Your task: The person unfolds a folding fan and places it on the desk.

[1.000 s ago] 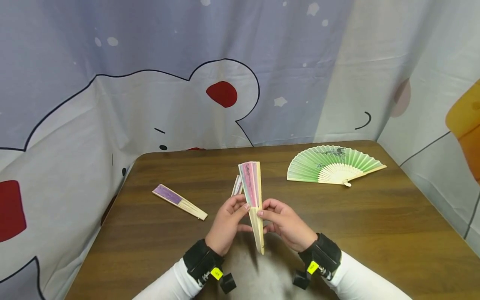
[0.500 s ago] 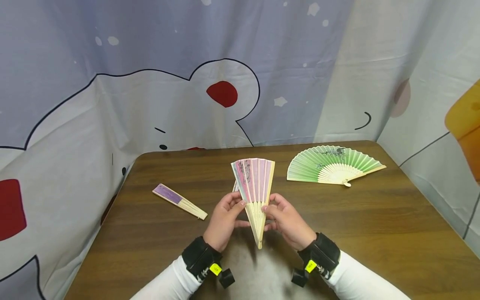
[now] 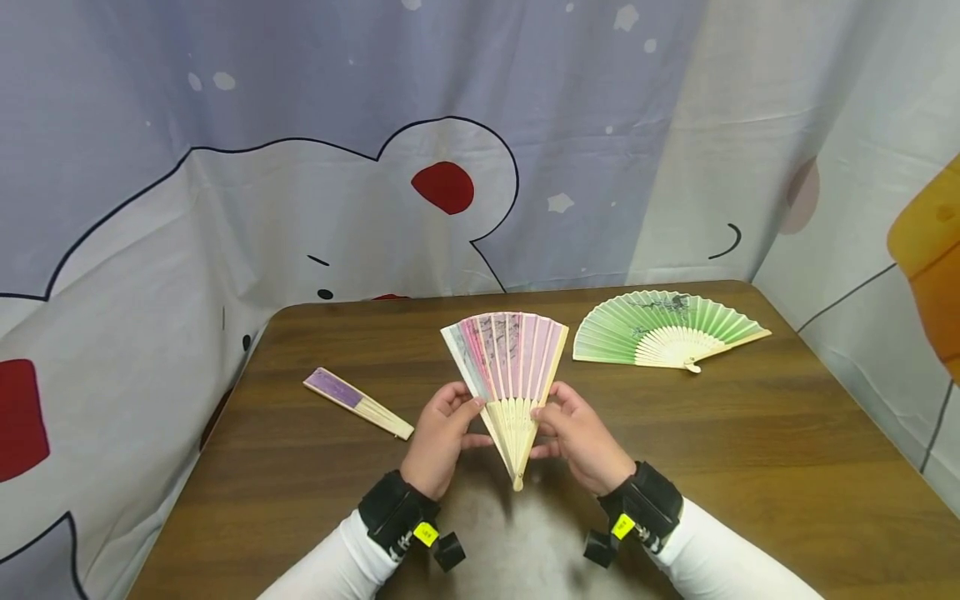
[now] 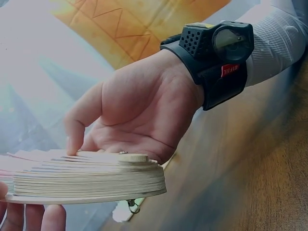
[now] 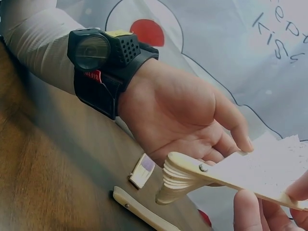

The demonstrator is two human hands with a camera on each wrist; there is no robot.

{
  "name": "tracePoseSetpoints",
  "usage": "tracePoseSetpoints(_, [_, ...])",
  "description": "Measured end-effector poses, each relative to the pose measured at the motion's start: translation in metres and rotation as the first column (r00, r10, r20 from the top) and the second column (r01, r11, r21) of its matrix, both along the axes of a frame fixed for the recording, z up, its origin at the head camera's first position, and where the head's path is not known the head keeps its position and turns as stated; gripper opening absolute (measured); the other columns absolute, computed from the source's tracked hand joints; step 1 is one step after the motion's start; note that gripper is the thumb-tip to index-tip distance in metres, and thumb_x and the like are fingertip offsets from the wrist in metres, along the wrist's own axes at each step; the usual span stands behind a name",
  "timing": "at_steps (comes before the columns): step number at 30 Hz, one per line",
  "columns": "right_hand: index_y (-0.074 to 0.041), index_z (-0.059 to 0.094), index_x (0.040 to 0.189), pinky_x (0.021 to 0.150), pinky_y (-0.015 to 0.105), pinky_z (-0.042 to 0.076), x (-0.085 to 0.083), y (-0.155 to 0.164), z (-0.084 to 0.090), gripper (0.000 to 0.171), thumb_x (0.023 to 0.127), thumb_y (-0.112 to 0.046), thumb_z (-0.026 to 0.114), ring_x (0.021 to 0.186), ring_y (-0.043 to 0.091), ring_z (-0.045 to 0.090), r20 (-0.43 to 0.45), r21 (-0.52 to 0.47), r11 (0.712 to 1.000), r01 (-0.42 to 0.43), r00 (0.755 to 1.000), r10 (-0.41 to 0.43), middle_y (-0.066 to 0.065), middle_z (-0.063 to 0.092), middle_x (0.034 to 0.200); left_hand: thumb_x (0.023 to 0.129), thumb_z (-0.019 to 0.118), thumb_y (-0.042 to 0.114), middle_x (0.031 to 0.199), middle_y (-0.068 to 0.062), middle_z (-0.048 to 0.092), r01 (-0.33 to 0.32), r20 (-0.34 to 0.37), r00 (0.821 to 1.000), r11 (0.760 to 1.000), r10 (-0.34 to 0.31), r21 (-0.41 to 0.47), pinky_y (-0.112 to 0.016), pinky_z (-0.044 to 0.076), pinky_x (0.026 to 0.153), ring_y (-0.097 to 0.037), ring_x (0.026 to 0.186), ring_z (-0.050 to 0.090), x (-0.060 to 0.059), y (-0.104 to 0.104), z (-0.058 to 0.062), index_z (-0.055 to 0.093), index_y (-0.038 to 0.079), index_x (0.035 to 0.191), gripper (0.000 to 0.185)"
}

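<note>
A pink folding fan [image 3: 517,358] with pale bamboo ribs and a dark branch print stands partly spread between my hands, pivot end downward. My left hand [image 3: 442,433] pinches its left outer rib, thumb in front. On the opposite side, my right hand [image 3: 577,437] pinches the right outer rib the same way. The left wrist view catches the stacked ribs [image 4: 86,185] edge-on, with a small metal ring under the pivot. Across the fan in the right wrist view is the left palm [image 5: 178,115], and right-hand fingertips [image 5: 248,211] support the near rib.
A folded purple fan [image 3: 356,402] lies left on the wooden table [image 3: 750,467]. A spread green fan [image 3: 667,325] rests at the back right. Another folded fan's bamboo end [image 5: 144,210] shows in the right wrist view. Printed curtain [image 3: 300,83] hangs behind the table.
The pink fan has spread from nearly folded to a wide wedge. My left hand has moved slightly left with its rib; the right thumb has shifted right. The folded fan behind has become hidden.
</note>
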State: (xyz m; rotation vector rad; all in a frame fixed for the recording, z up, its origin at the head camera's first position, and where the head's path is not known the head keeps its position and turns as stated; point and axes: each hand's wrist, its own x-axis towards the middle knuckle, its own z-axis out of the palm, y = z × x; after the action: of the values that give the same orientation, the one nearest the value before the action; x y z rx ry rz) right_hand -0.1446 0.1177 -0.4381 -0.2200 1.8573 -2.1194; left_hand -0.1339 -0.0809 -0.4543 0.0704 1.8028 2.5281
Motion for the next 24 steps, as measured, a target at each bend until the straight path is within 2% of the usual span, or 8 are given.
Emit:
tracePoseSetpoints(5, [0.002, 0.043, 0.130, 0.068, 0.038, 0.059, -0.003, 0.002, 0.000, 0.037, 0.094, -0.004, 0.051, 0.089, 0.022, 0.068, -0.001, 0.010, 1.000, 0.013, 1.000, -0.013, 0.009, 0.067, 0.106, 0.098, 0.059, 0.010, 0.111, -0.014, 0.064, -0.001, 0.006, 1.000, 1.000, 0.001, -0.001, -0.034, 0.060, 0.065, -0.022, 0.097, 0.064, -0.001, -0.002, 0.001, 0.055, -0.004, 0.120, 0.026])
tracePoseSetpoints(11, [-0.003, 0.043, 0.135, 0.071, 0.044, 0.060, -0.006, 0.005, -0.001, 0.041, 0.094, -0.001, 0.047, 0.091, 0.023, 0.067, 0.013, -0.015, 0.999, 0.045, 0.999, -0.045, 0.010, 0.067, 0.108, 0.098, 0.059, 0.012, 0.115, -0.016, 0.063, -0.021, 0.021, 1.000, 0.999, 0.022, -0.030, -0.038, 0.061, 0.070, -0.026, 0.098, 0.065, -0.003, -0.005, 0.002, 0.054, -0.002, 0.124, 0.030])
tracePoseSetpoints(17, [-0.002, 0.041, 0.135, 0.071, 0.040, 0.060, -0.009, 0.008, -0.001, 0.042, 0.093, -0.001, 0.047, 0.087, 0.021, 0.067, 0.028, -0.030, 0.997, 0.073, 0.997, -0.072, 0.009, 0.067, 0.107, 0.099, 0.058, 0.015, 0.118, -0.016, 0.061, -0.013, 0.038, 0.999, 1.000, 0.014, -0.026, -0.040, 0.061, 0.074, -0.028, 0.104, 0.063, -0.003, -0.008, 0.005, 0.053, 0.000, 0.128, 0.032])
tracePoseSetpoints(24, [-0.006, 0.042, 0.136, 0.070, 0.039, 0.060, -0.013, 0.011, -0.003, 0.042, 0.094, -0.001, 0.046, 0.088, 0.021, 0.067, 0.046, -0.034, 0.993, 0.115, 0.992, -0.113, 0.010, 0.066, 0.111, 0.100, 0.055, 0.015, 0.120, -0.015, 0.058, -0.004, 0.061, 0.998, 1.000, 0.003, 0.021, -0.041, 0.060, 0.079, -0.029, 0.108, 0.061, -0.004, -0.009, 0.004, 0.052, 0.002, 0.128, 0.031])
